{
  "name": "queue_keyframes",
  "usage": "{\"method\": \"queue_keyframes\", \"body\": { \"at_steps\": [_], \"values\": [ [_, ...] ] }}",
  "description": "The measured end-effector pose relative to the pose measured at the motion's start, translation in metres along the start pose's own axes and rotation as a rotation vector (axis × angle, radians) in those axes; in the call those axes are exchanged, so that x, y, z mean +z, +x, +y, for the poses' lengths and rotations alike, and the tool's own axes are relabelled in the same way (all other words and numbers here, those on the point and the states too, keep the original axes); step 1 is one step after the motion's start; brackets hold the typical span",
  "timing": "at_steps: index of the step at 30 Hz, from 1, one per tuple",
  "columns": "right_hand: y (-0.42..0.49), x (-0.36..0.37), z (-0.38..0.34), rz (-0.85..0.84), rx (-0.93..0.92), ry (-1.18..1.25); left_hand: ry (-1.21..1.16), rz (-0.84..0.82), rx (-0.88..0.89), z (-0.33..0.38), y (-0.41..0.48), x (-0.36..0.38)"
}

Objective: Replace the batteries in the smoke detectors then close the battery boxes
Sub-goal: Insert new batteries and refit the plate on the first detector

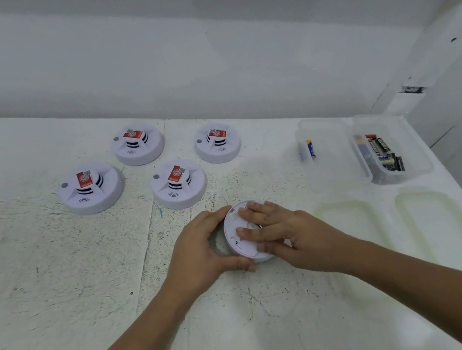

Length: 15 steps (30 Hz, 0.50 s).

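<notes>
A white round smoke detector point(240, 242) lies with its back plate facing up and tilted toward me on the white table point(57, 282). My left hand point(202, 247) grips its left rim, fingers curled over the top edge and thumb under the near edge. My right hand point(283, 232) presses on the back plate with straight fingers. Whether the battery cover is closed is hidden by my fingers. Several more detectors stand face up farther back, each with a red label: one at far left point(91, 188), one at the back point(138, 144), one nearest point(179, 184), one at right point(218, 142).
Two clear plastic boxes stand at the right: the left box point(326, 145) holds one blue and yellow battery point(310, 149), the right box point(410, 149) holds several dark batteries point(383, 152). Two clear lids point(387, 227) lie in front of them. A white wall runs behind the table.
</notes>
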State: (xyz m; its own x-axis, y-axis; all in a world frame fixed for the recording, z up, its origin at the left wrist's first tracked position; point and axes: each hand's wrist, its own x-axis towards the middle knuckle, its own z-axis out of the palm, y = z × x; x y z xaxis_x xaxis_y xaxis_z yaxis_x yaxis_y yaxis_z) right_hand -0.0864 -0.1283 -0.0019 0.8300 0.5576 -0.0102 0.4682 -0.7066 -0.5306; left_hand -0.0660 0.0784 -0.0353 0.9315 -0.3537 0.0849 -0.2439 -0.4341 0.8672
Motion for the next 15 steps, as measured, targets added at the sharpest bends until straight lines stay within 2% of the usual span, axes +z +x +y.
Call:
{"method": "queue_keyframes", "body": {
  "at_steps": [15],
  "values": [
    [-0.003, 0.020, -0.006, 0.107, 0.118, 0.025, -0.010, 0.005, -0.009, 0.003, 0.001, -0.001]
  ]
}}
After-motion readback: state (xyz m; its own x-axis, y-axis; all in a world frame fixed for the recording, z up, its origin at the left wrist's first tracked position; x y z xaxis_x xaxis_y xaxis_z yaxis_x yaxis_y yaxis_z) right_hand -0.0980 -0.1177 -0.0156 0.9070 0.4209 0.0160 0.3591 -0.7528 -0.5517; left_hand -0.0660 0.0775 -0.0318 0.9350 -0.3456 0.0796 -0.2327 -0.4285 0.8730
